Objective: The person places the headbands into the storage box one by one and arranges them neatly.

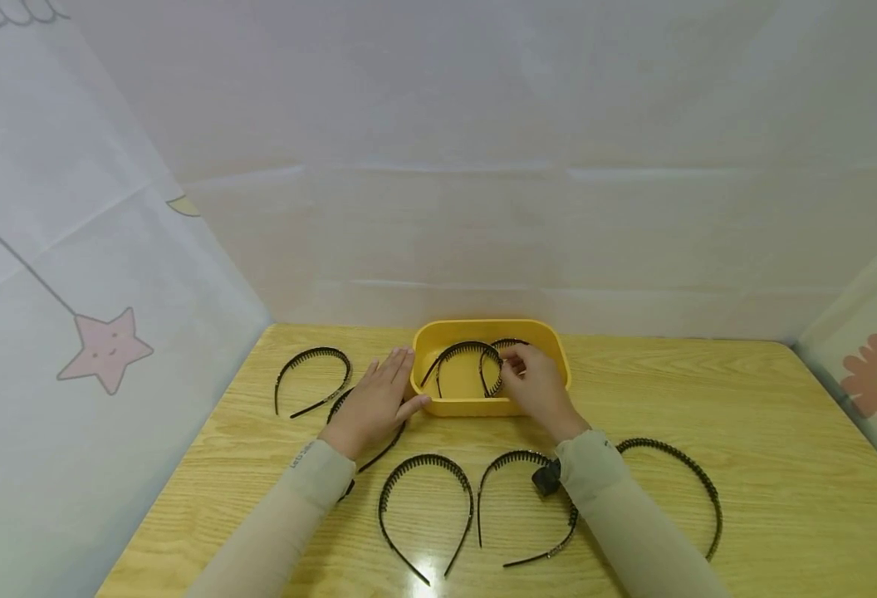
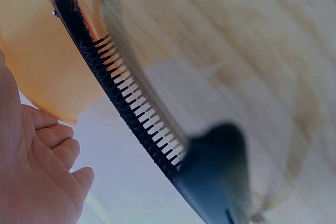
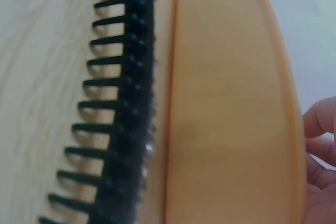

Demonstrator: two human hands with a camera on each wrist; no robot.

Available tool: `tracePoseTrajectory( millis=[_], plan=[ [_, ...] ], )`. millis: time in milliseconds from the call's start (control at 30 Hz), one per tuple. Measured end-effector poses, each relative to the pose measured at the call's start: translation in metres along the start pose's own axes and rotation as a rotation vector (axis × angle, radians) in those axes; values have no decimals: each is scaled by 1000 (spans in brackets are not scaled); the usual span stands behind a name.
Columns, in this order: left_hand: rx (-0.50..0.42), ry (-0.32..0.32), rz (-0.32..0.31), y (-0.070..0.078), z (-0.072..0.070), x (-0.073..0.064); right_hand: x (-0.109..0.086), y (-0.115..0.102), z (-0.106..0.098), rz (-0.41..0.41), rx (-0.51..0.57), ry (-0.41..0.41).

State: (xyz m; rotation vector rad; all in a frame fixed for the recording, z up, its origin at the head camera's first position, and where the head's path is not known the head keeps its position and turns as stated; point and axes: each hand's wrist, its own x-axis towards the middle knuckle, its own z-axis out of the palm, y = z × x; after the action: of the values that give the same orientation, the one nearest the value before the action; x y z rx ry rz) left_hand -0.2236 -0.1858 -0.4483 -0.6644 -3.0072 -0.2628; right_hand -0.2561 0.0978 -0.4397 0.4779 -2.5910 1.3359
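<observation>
A yellow plastic bin (image 1: 459, 407) stands at the back of the table. Two black toothed headbands show inside it; the front headband (image 1: 462, 345) arches up, and a second headband (image 1: 509, 341) lies behind it. At the bin's right, my right hand (image 1: 541, 386) reaches over the rim and pinches the side of a headband, its fingertips partly hidden. My left hand (image 1: 374, 407) lies with straight fingers against the bin's left end. Under that hand and wrist is another headband (image 1: 384, 453). In the left wrist view, a toothed headband (image 2: 123, 106) crosses near the camera.
More black headbands lie on the wooden table (image 1: 782, 432): a headband (image 1: 317, 352) at far left, a headband (image 1: 427, 459) in front, a headband (image 1: 516, 456) by the right wrist, and a headband (image 1: 673, 453) at right. A pale printed sheet (image 1: 483, 232) hangs behind.
</observation>
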Motion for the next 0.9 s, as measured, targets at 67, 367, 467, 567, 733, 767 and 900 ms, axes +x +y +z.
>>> tracePoseTrajectory(
  millis=[67,367,467,567,733,767,900],
  plan=[
    [-1,0,2,0,0,0,-3,0,-5,-27,24,-16],
    [-5,0,-5,-1,1,-1,-20,5,-35,-110,-37,-32],
    [-4,7,0,-2,2,0,-26,7,-48,-94,-62,-46],
    [0,13,2,-3,2,1,-31,10,-61,-95,-99,-61],
    [0,16,4,-2,2,1,-39,19,-81,-137,-176,-52],
    [-1,16,5,-2,2,1,-40,21,-85,-138,-185,-53],
    [-1,14,6,-2,2,1,-47,29,-101,-122,-229,-74]
  ],
)
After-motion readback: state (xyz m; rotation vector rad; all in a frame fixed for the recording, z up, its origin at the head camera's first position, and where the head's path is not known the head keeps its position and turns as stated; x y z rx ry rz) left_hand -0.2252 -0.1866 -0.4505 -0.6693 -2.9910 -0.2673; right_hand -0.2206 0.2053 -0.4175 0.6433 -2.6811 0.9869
